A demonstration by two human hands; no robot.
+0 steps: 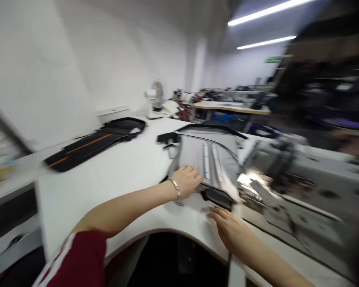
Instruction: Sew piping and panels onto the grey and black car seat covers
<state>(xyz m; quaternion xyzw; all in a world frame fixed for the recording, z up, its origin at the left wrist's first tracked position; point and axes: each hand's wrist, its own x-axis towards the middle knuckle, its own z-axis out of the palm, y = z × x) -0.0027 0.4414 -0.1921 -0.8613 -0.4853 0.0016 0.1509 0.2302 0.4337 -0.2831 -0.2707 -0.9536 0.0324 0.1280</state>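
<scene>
A light grey fabric panel (194, 149) with black edging and two pale strips lies on the white table. It looks like a part of a sewn bag. My left hand (187, 181) lies on its near left part, fingers stretched over the fabric and the thumb hidden. Just below the panel's black-edged near end, my right hand (230, 229) has its fingers extended at the tabletop; its fingertips are close to that edge, and contact is unclear. Right beside the panel stands a sewing machine (302, 195), blurred by motion.
A black piece with orange stripes (92, 143) lies on the white table (128, 171) at left. Behind it stand a small fan (155, 97) and a white box (112, 113). The table's near edge curves inward. Another worktable (233, 107) with piled materials is farther back.
</scene>
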